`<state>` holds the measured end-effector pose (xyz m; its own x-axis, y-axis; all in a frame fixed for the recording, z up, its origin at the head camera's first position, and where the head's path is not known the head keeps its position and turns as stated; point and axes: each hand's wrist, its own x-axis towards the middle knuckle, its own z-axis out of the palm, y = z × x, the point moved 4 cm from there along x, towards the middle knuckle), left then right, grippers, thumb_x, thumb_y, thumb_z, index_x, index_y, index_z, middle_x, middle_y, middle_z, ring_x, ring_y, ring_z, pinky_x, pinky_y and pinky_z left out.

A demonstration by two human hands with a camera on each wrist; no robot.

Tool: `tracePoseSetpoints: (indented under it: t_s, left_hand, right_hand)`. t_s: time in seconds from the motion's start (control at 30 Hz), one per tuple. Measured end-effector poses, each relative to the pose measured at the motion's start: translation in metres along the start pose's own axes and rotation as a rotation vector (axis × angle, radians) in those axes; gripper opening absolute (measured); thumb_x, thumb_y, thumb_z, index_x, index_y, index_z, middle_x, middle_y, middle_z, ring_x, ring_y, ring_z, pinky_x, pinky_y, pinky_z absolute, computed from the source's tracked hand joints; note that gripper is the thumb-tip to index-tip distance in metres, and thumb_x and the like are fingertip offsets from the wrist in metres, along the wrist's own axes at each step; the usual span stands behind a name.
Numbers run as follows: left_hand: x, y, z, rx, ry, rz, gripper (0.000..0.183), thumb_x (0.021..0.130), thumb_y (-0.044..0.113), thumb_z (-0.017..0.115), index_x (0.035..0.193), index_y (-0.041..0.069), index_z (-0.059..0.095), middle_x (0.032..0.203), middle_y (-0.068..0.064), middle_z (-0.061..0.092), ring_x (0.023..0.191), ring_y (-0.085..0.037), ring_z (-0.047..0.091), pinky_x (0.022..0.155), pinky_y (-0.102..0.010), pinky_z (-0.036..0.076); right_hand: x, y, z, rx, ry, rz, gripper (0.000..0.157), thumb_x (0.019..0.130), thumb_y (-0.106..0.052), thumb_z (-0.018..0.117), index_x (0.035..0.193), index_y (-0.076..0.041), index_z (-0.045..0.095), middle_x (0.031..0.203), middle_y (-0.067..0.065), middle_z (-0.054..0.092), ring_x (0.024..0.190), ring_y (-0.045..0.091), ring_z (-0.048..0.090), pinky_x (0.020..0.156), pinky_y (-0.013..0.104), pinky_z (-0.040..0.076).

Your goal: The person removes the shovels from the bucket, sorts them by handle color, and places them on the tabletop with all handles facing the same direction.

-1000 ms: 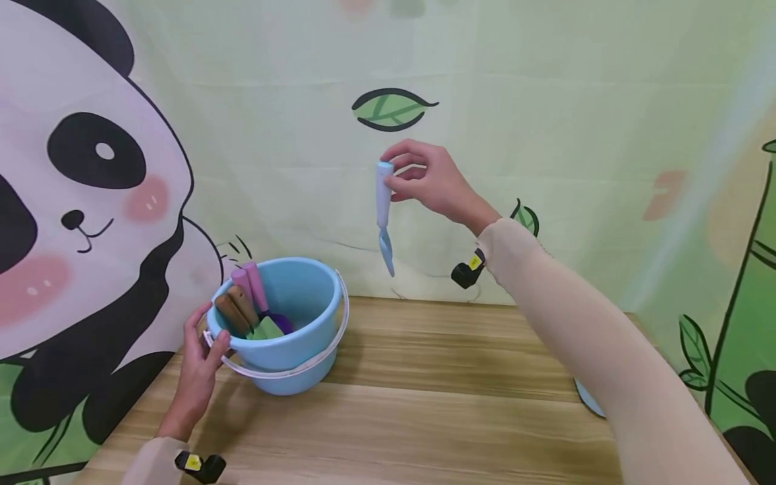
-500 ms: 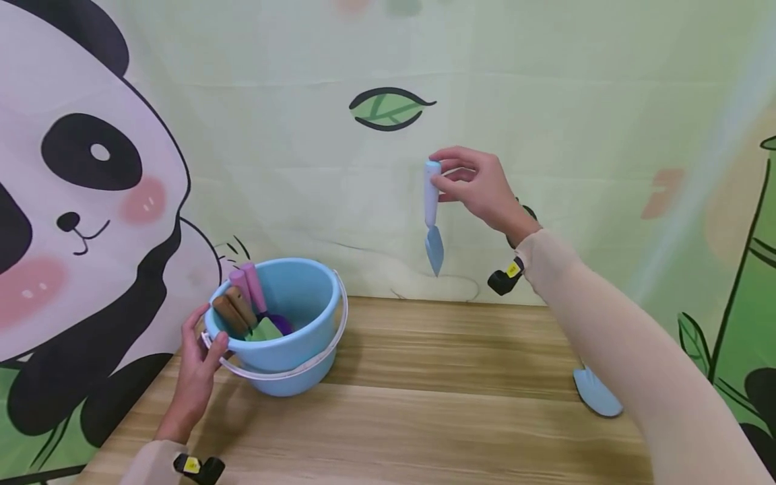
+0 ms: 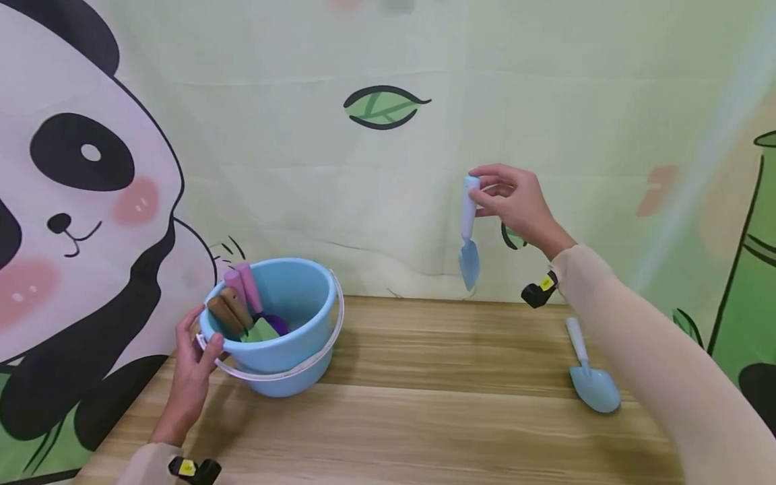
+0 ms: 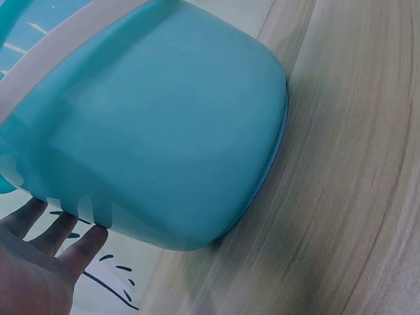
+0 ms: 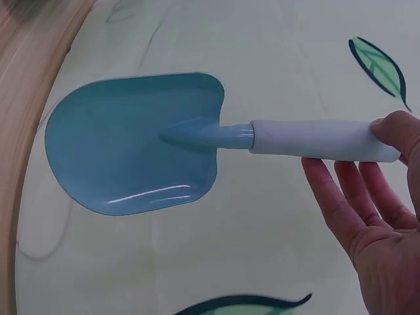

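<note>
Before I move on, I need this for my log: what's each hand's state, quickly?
Left hand: open, fingers touching the bucket's outer wall.
Right hand: closed, holding a shovel by its handle.

A big printed panda (image 3: 91,202) is smiling on the left of the pale green cloth (image 3: 545,101), and a green leaf (image 3: 386,108) with black edges is sitting near the top middle. A fat green stalk (image 3: 754,296) is standing at the far right, and a light brown table (image 3: 424,431) is stretching out below.
</note>
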<state>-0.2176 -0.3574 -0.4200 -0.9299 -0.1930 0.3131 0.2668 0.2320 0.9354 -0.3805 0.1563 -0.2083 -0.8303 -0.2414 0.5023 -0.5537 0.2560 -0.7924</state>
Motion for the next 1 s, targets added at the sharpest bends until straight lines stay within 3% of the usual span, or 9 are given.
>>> tracePoseSetpoints:
  t_s: [0.37,0.77,1.0]
  left_hand:
    - [-0.003,0.003,-0.001,0.012,-0.004,-0.029,0.062,0.109,0.029,0.044,0.161,0.035,0.009,0.164,-0.014,0.021,0.144,-0.038,0.031,0.101,-0.030,0.044]
    - [-0.004,0.005,0.001,-0.005,0.015,-0.029,0.064,0.109,0.026,0.045,0.161,0.034,0.009,0.164,-0.015,0.021,0.144,-0.041,0.031,0.098,-0.030,0.044]
    - [-0.005,0.005,0.002,-0.027,0.014,-0.020,0.064,0.109,0.023,0.046,0.161,0.031,0.009,0.164,-0.017,0.020,0.143,-0.043,0.030,0.094,-0.023,0.046]
  right_hand:
    - [-0.021,0.030,-0.029,-0.061,0.054,0.057,0.041,0.094,-0.017,0.076,0.132,-0.005,0.066,0.110,0.015,0.065,0.087,0.017,0.070,0.070,0.032,0.063]
    - [-0.043,0.058,-0.051,-0.149,0.081,0.119,0.042,0.096,-0.019,0.074,0.134,-0.005,0.065,0.109,0.017,0.063,0.088,0.016,0.068,0.068,0.028,0.062]
    - [-0.055,0.072,-0.061,-0.166,0.082,0.151,0.042,0.097,-0.020,0.073,0.136,-0.005,0.064,0.111,0.018,0.063,0.086,0.012,0.068,0.069,0.031,0.063]
